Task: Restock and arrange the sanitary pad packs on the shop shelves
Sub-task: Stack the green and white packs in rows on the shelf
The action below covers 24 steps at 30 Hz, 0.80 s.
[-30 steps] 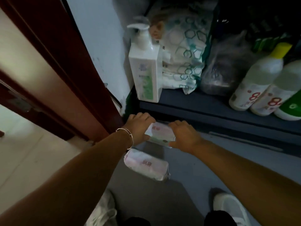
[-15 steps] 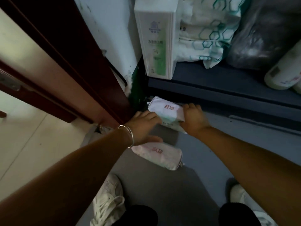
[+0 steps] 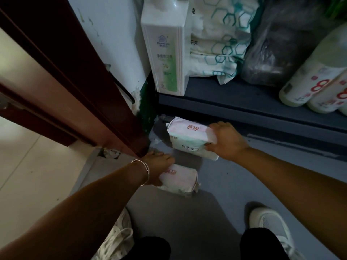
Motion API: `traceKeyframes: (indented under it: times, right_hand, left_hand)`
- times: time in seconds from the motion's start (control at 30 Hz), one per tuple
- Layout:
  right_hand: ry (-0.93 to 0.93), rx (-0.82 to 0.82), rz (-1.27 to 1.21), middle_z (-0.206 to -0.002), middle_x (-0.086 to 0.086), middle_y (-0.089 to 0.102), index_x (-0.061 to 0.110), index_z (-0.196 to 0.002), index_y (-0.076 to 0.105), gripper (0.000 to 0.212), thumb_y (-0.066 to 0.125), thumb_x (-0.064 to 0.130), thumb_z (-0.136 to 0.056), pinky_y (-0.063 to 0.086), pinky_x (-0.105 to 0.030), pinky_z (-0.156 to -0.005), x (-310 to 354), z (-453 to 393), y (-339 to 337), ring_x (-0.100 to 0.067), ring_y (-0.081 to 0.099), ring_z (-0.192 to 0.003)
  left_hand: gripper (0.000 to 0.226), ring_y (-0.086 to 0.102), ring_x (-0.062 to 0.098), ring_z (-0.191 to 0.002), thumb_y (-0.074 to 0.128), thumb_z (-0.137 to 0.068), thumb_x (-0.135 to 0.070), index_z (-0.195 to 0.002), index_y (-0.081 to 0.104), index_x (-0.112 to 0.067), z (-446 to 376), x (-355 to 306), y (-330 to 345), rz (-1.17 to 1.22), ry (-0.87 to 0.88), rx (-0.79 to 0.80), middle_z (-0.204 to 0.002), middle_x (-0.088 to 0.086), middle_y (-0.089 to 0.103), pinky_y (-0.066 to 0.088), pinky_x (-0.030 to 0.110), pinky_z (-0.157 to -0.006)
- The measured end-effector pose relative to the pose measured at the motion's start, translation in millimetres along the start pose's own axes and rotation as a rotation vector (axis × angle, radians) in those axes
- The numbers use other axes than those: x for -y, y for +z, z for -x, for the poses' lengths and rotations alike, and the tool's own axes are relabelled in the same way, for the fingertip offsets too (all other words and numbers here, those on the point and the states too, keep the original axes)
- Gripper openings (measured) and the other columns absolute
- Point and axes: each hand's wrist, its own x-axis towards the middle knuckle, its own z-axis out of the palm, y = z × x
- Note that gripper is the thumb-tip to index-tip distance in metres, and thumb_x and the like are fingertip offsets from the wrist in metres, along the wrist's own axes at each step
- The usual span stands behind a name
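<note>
Two white-and-pink sanitary pad packs with red lettering are down by the floor under the lowest shelf. My right hand [image 3: 226, 140] grips the right end of the upper pad pack [image 3: 189, 137], which is tilted just below the dark blue shelf [image 3: 244, 102]. The lower pad pack [image 3: 180, 178] lies on the grey floor, and my left hand [image 3: 157, 166], with a thin bangle on the wrist, reaches down onto its left end, fingers curled over it.
A white pump bottle [image 3: 166, 51] stands at the shelf's left end, beside a hexagon-printed bag [image 3: 221, 40], a dark plastic bag [image 3: 277, 47] and white bottles [image 3: 311, 81] lying on the right. A brown door frame [image 3: 75, 87] runs on the left. My white shoes [image 3: 266, 222] stand below.
My left hand let go of the upper pack and dropped onto the lower pack on the floor. My right hand kept the upper pack, near the shelf's bottom edge.
</note>
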Motion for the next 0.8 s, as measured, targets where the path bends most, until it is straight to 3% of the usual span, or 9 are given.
traceKeyframes:
  times: [0.17, 0.3, 0.43, 0.57, 0.7, 0.8]
  right_hand:
    - [-0.02, -0.01, -0.114, -0.113, -0.012, 0.056, 0.008, -0.119, 0.055, 0.058, 0.078, 0.034, -0.072, 0.043, -0.03, -0.088, -1, 8, -32, -0.027, 0.052, -0.107]
    - [-0.058, -0.018, -0.135, -0.121, -0.01, 0.054, 0.009, -0.127, 0.052, 0.06, 0.075, 0.032, -0.077, 0.039, -0.027, -0.089, 5, 30, -81, -0.024, 0.051, -0.112]
    - [-0.117, -0.043, -0.133, -0.118, -0.01, 0.056, 0.008, -0.127, 0.054, 0.056, 0.074, 0.028, -0.079, 0.038, -0.025, -0.088, 16, 59, -145, -0.025, 0.052, -0.112]
    - [-0.167, -0.126, -0.152, -0.108, -0.008, 0.06, 0.003, -0.118, 0.06, 0.044, 0.073, 0.02, -0.08, 0.035, -0.018, -0.075, 30, 89, -211, -0.019, 0.055, -0.099]
    - [-0.18, -0.229, -0.106, -0.112, -0.01, 0.061, 0.007, -0.12, 0.058, 0.045, 0.073, 0.024, -0.08, 0.036, -0.019, -0.073, 43, 119, -269, -0.015, 0.052, -0.093]
    - [-0.179, -0.293, -0.094, -0.114, -0.011, 0.06, 0.006, -0.121, 0.054, 0.047, 0.072, 0.023, -0.081, 0.04, -0.023, -0.078, 55, 140, -307, -0.018, 0.054, -0.096]
  left_hand:
    - [0.063, 0.056, 0.018, -0.102, 0.08, -0.066, -0.031, -0.121, 0.05, -0.026, 12, 3, -38, 0.185, -0.022, 0.097, -0.116, -0.003, 0.057, 0.048, 0.031, -0.088]
    - [0.06, 0.061, 0.015, -0.093, 0.084, -0.063, -0.027, -0.115, 0.055, -0.023, 44, 1, -97, 0.44, -0.051, 0.154, -0.105, -0.007, 0.063, 0.052, 0.025, -0.073]
    - [0.06, 0.066, 0.015, -0.098, 0.086, -0.063, -0.025, -0.116, 0.057, -0.021, 90, -16, -165, 0.559, -0.052, 0.14, -0.108, -0.007, 0.068, 0.055, 0.033, -0.087]
    - [0.06, 0.067, 0.014, -0.096, 0.086, -0.062, -0.025, -0.114, 0.057, -0.025, 135, -29, -221, 0.568, -0.086, 0.056, -0.107, -0.008, 0.069, 0.055, 0.037, -0.087]
    - [0.053, 0.069, 0.017, -0.093, 0.087, -0.06, -0.022, -0.104, 0.059, -0.03, 177, -44, -267, 0.573, -0.093, -0.053, -0.103, -0.007, 0.07, 0.056, 0.042, -0.085]
    - [0.05, 0.067, 0.012, -0.092, 0.086, -0.061, -0.024, -0.098, 0.056, -0.036, 206, -54, -299, 0.515, -0.085, -0.14, -0.101, -0.013, 0.068, 0.056, 0.034, -0.085]
